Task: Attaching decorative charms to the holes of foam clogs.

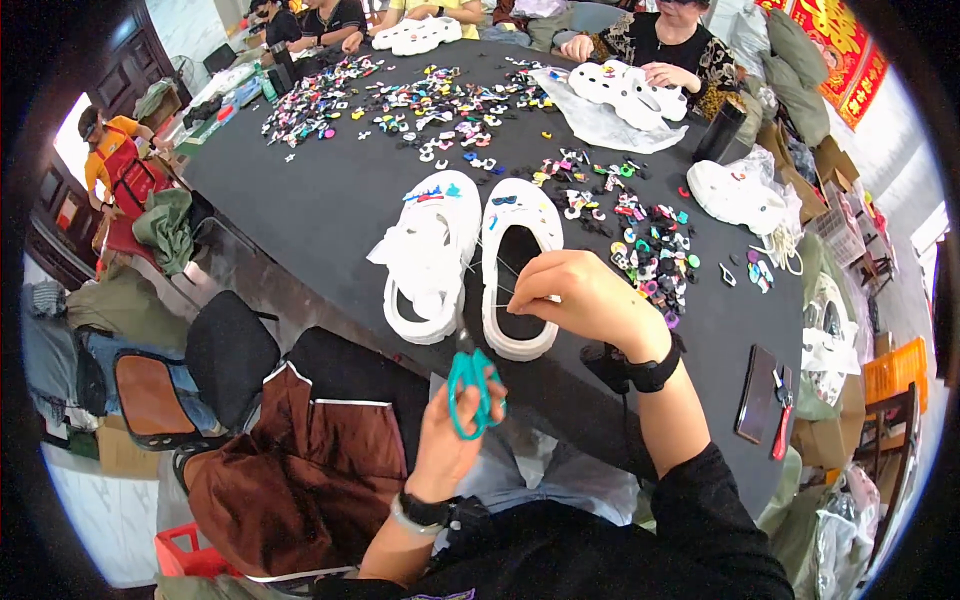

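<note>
Two white clogs stand side by side at the table's near edge. The left clog (462, 215) has white stuffing (415, 260) in it and blue and red charms on its upper. Charms also sit on the right clog (530, 205), whose dark insole shows. My left hand (450, 435) grips teal-handled scissors (470, 395), their blades pointing up at the gap between the heels. Over the right clog's opening, my right hand (570, 290) is closed in a pinch on a thin pale cord (508, 268) that runs toward the gap between the shoes.
Loose colourful charms (650, 245) lie in heaps across the black table (320, 190). More white clogs (735, 195) are at the right and far side, where several people sit. A phone (757, 390) and a red-handled tool (782, 425) lie at right. Chairs (230, 345) stand left.
</note>
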{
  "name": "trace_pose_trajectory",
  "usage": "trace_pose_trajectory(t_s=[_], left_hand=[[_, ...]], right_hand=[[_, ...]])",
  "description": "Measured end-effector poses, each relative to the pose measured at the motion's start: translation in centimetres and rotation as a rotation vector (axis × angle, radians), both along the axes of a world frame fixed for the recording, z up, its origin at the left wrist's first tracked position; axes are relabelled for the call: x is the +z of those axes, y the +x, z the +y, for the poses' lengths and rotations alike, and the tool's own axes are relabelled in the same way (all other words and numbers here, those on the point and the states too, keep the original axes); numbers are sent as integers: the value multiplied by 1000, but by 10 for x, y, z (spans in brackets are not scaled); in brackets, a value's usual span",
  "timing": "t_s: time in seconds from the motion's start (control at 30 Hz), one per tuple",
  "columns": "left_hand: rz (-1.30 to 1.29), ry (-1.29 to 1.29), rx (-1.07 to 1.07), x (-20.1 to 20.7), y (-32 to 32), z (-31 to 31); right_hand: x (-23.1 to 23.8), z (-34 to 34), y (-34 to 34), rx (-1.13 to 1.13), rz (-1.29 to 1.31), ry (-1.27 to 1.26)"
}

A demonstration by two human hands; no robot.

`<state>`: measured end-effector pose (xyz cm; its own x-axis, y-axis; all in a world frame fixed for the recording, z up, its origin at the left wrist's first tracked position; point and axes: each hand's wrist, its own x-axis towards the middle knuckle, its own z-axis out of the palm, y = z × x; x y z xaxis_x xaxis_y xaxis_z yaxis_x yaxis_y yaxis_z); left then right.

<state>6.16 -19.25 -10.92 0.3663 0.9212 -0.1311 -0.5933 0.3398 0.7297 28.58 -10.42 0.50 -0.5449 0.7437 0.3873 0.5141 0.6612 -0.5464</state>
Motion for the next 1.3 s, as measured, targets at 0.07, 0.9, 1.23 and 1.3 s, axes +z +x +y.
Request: trace_pose_trajectory(t_s=[0.07, 0.9, 1.23, 1.3], left_hand=[[186, 52, 30, -13, -31, -13], [1464, 791, 800, -45, -149, 37], [1431, 1377, 210, 49, 69, 25], [1351, 1442, 270, 34, 65, 34]], right_hand=[[13, -7, 4, 30, 34, -10], [135, 58, 24, -261, 116, 217], [139, -101, 60, -241, 186, 186], [122, -141, 87, -445, 194, 114]])
